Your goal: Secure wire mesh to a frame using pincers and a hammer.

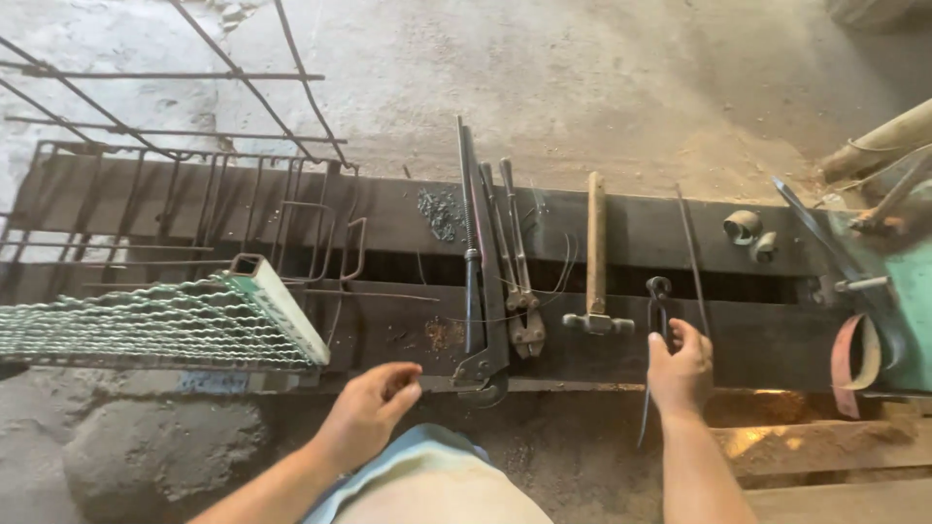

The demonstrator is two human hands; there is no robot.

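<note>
My right hand (680, 371) is closed around the handles of dark iron pincers (659, 296) that lie on the black metal workbench (738, 340), jaws pointing away from me. My left hand (374, 408) hovers at the bench's near edge with fingers loosely curled and nothing in it, close to the pivot of a long lever cutter (478, 262). A wooden-handled hammer (595, 257) lies between the cutter and the pincers. A second plier-like tool (519, 262) rests beside the cutter.
A green mesh panel in a pale frame (175, 325) sticks out at the left over bent rebar frames (175, 204). Thin wire (693, 254), two metal rings (749, 233) and a green machine (898, 281) stand at the right. Concrete floor lies beyond.
</note>
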